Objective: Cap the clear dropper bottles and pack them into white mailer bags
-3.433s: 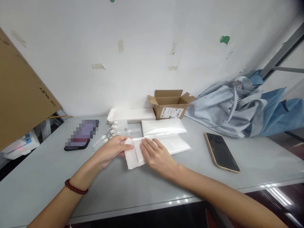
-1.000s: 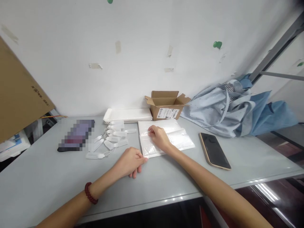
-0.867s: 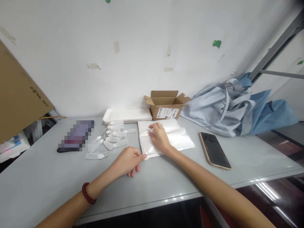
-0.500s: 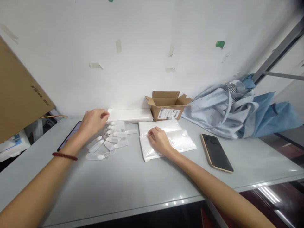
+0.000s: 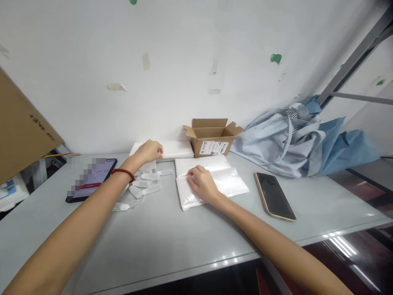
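Above the white stack of flat boxes or cards (image 5: 178,148) by the wall is my left hand (image 5: 149,150), its fingers curled down and pressed together. Anything in that pinch is too small or hidden to make out. My right hand (image 5: 202,183) rests on a white bubble envelope (image 5: 229,184), thumb and fingers closing at the edge of its folded flap. Several small white translucent tags with loops (image 5: 147,184) lie in a loose pile under and beside my left wrist, which partly hides them.
A small open cardboard box (image 5: 211,137) with a label stands behind the envelope. Phones lie at both sides, one lit (image 5: 98,176) and one dark (image 5: 274,196). Blue cloth bags (image 5: 276,143) heap at the right. A large cardboard sheet (image 5: 21,127) leans in at the left.
My left hand has moved right, from the stack's left end to over its middle, uncovering more of the lit phone. My right hand stays on the envelope. The view has shifted slightly.
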Demonstrator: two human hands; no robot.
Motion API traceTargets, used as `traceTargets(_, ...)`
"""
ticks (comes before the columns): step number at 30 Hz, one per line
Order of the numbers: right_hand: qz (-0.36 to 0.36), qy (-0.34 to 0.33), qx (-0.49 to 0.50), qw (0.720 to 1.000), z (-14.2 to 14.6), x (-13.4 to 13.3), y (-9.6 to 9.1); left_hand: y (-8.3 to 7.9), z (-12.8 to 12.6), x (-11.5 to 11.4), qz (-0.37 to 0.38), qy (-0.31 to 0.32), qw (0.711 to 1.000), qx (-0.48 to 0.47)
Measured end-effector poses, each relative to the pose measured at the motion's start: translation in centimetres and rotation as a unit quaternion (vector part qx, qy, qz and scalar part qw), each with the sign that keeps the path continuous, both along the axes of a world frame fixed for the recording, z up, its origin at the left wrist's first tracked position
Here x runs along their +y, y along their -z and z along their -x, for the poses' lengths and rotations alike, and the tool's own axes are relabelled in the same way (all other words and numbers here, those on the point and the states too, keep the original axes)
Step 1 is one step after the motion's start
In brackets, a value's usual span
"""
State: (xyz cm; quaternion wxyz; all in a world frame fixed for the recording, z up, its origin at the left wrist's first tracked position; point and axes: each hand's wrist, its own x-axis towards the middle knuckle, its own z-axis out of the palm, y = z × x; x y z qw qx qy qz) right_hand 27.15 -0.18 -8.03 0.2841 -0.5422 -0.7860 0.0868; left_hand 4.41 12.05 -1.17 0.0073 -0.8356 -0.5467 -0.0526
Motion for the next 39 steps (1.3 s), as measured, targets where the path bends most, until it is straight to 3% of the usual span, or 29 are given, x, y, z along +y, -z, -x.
traceTargets(11,-0.001,-0.022,-0.001,1.000,-0.4,-0.3,-0.3,-0.4,-2.2,-2.5,-0.082,0.029,0.990,0.108)
traceTargets(16,-0.011,-0.027,0.003,1.000,-0.5,-0.2,-0.1,-1.5,-1.9,-2.7,-0.126,0.016,0.986,0.104)
traceTargets(21,-0.060,-0.029,-0.010,0.998,-0.7,-0.5,-0.4,-2.6,-1.1,-4.9,-0.190,-0.007,0.979,0.076)
traceTargets(26,-0.197,-0.047,-0.059,0.977,-0.3,-1.8,-1.5,-0.6,-0.9,-8.6,-0.261,-0.030,0.965,-0.008)
traceTargets(30,-0.268,-0.048,-0.108,0.956,0.2,-2.7,-2.0,2.1,-1.1,-11.4,-0.299,0.066,0.948,-0.093)
traceTargets(34,-0.247,-0.027,-0.169,0.954,0.3,-2.7,-1.7,3.5,-2.0,-13.4,-0.279,0.172,0.936,-0.127)
traceTargets(39,-0.182,0.012,-0.206,0.961,-0.2,-2.0,-1.2,4.4,-3.9,-14.7,-0.226,0.232,0.933,-0.155)
